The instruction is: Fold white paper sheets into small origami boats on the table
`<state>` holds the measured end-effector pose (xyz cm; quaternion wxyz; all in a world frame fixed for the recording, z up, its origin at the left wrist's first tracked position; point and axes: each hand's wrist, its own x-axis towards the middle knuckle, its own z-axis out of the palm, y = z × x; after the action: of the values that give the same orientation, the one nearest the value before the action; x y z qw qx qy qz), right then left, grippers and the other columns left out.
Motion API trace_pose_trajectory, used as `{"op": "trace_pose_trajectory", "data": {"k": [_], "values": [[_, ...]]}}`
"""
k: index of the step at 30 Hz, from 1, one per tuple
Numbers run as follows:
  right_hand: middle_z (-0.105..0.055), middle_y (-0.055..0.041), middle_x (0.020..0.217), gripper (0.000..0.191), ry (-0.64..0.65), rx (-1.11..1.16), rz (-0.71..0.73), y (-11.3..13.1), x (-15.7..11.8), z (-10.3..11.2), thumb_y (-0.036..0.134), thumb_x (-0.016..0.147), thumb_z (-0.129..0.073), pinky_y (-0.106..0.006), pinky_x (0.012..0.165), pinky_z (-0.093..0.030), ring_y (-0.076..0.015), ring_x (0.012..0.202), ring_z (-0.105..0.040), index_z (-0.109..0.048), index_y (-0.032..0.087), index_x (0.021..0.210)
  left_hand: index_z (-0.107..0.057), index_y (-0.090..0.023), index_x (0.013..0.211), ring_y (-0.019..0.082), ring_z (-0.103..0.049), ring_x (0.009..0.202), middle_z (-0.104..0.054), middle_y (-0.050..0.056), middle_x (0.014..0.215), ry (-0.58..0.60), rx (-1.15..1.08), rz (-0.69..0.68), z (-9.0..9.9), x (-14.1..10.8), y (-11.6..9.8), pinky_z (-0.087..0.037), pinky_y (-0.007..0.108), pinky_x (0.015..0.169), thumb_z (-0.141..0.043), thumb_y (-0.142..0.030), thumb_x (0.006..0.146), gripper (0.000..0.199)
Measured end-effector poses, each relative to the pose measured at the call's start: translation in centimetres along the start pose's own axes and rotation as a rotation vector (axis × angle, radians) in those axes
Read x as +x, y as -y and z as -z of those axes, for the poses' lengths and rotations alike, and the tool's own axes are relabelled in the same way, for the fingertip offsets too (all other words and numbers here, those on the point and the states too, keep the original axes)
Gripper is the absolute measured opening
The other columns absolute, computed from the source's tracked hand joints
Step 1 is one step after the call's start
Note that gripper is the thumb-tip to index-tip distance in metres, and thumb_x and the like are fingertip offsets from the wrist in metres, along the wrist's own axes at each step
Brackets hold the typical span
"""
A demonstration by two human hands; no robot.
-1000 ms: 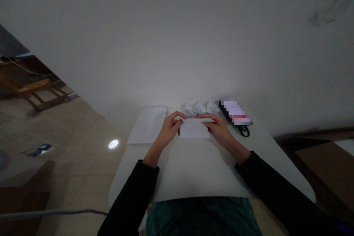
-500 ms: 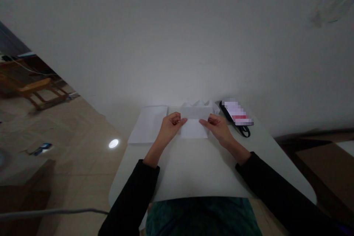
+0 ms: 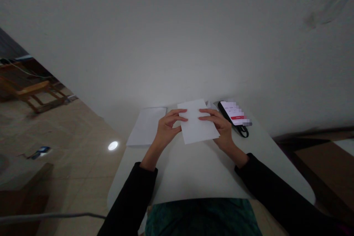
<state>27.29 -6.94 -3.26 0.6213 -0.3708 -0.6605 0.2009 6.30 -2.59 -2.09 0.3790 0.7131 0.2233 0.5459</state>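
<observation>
A white sheet of paper (image 3: 195, 131), slightly tilted, is held between my two hands above the table. My left hand (image 3: 168, 125) has its fingers over the paper's left edge, with the thumb at that side. On the right edge, my right hand (image 3: 219, 123) grips it with fingers on the face and the thumb hidden. Behind the paper's upper right corner, a folded white paper piece (image 3: 211, 106) partly shows. Left of my left hand, a stack of white paper (image 3: 146, 125) lies flat on the table.
The white table (image 3: 190, 177) stands against a grey wall (image 3: 177, 44). A phone (image 3: 233, 112) with a black strap lies at the right back. Cardboard (image 3: 326, 158) is at the far right; a wooden chair (image 3: 35, 88) stands at the left on the tiled floor.
The paper, earlier creased across with my thumbs on its face, now shows one plain face and is turned at a slant. My fingers have moved onto its front.
</observation>
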Motion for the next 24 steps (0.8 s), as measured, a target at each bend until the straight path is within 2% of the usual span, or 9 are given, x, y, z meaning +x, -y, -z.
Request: {"op": "trace_pose_trajectory", "data": {"k": [3, 8, 10, 12, 14, 16, 20, 22, 24], "values": [[-0.070, -0.0059, 0.113, 0.010, -0.004, -0.002, 0.030, -0.6, 0.1, -0.1, 0.032, 0.082, -0.071, -0.043, 0.088, -0.051, -0.0246, 0.104, -0.065, -0.076, 0.028, 0.089, -0.075, -0.020, 0.081, 0.022, -0.062, 0.109, -0.067, 0.011, 0.115, -0.003, 0.093, 0.008, 0.2, 0.0, -0.2, -0.050, 0.043, 0.098, -0.077, -0.026, 0.076, 0.008], [-0.074, -0.0014, 0.087, 0.009, -0.109, 0.016, -0.099, -1.7, -0.3, -1.0, 0.033, 0.079, -0.074, -0.038, 0.079, -0.054, -0.0207, 0.083, -0.068, -0.075, 0.025, 0.078, -0.072, -0.018, 0.069, 0.018, -0.067, 0.091, -0.070, 0.007, 0.097, -0.175, 0.150, 0.073, -0.7, -0.2, 0.2, -0.056, 0.036, 0.085, -0.076, -0.030, 0.076, 0.014], [-0.073, -0.0016, 0.087, 0.011, -0.137, 0.074, -0.171, -1.9, -0.4, -1.3, 0.035, 0.078, -0.074, -0.038, 0.078, -0.054, -0.0203, 0.082, -0.068, -0.074, 0.024, 0.079, -0.072, -0.018, 0.074, 0.017, -0.067, 0.090, -0.068, 0.007, 0.102, -0.254, 0.106, 0.106, -1.1, -0.4, 0.7, -0.059, 0.034, 0.081, -0.078, -0.031, 0.073, 0.014], [-0.073, -0.0025, 0.089, 0.016, -0.189, 0.143, -0.232, -1.9, -0.5, -1.6, 0.035, 0.075, -0.077, -0.037, 0.077, -0.055, -0.0199, 0.081, -0.068, -0.072, 0.022, 0.083, -0.072, -0.017, 0.079, 0.017, -0.068, 0.092, -0.063, 0.009, 0.118, -0.313, 0.058, 0.136, -1.5, -0.6, 1.2, -0.060, 0.035, 0.080, -0.079, -0.031, 0.071, 0.018], [-0.071, -0.0019, 0.086, 0.027, -0.247, 0.200, -0.288, -1.9, -0.4, -1.6, 0.035, 0.071, -0.079, -0.036, 0.074, -0.056, -0.0185, 0.077, -0.068, -0.068, 0.022, 0.092, -0.071, -0.015, 0.080, 0.020, -0.068, 0.098, -0.056, 0.011, 0.132, -0.322, 0.022, 0.162, -1.9, -0.8, 1.6, -0.061, 0.036, 0.082, -0.080, -0.031, 0.069, 0.021], [-0.069, -0.0011, 0.087, 0.039, -0.288, 0.240, -0.326, -2.0, -0.3, -1.6, 0.033, 0.070, -0.081, -0.033, 0.070, -0.056, -0.0156, 0.071, -0.066, -0.063, 0.024, 0.103, -0.070, -0.014, 0.079, 0.022, -0.067, 0.102, -0.054, 0.013, 0.136, -0.316, -0.017, 0.205, -2.1, -0.9, 1.8, -0.060, 0.038, 0.086, -0.080, -0.031, 0.069, 0.022], [-0.064, -0.0039, 0.111, 0.059, -0.352, 0.295, -0.345, -2.2, 0.0, -1.5, 0.030, 0.065, -0.084, -0.031, 0.071, -0.056, -0.0101, 0.066, -0.062, -0.056, 0.027, 0.117, -0.068, -0.016, 0.095, 0.017, -0.071, 0.085, -0.070, 0.009, 0.107, -0.322, -0.107, 0.332, -2.4, -1.0, 2.1, -0.060, 0.035, 0.083, -0.081, -0.029, 0.068, 0.033], [-0.063, -0.0050, 0.113, 0.065, -0.343, 0.327, -0.388, -2.3, 0.1, -1.5, 0.031, 0.062, -0.085, -0.033, 0.076, -0.057, -0.0125, 0.073, -0.065, -0.055, 0.028, 0.119, -0.066, -0.017, 0.100, 0.015, -0.071, 0.079, -0.072, 0.006, 0.098, -0.339, -0.121, 0.358, -2.5, -1.0, 2.2, -0.060, 0.031, 0.079, -0.082, -0.028, 0.067, 0.038], [-0.064, -0.0059, 0.109, 0.063, -0.296, 0.361, -0.438, -2.5, 0.1, -1.7, 0.035, 0.063, -0.084, -0.036, 0.079, -0.058, -0.0175, 0.083, -0.067, -0.055, 0.026, 0.118, -0.066, -0.017, 0.098, 0.015, -0.071, 0.077, -0.072, 0.005, 0.094, -0.349, -0.125, 0.371, -2.5, -1.0, 2.2, -0.060, 0.029, 0.076, -0.082, -0.029, 0.067, 0.036]]}}
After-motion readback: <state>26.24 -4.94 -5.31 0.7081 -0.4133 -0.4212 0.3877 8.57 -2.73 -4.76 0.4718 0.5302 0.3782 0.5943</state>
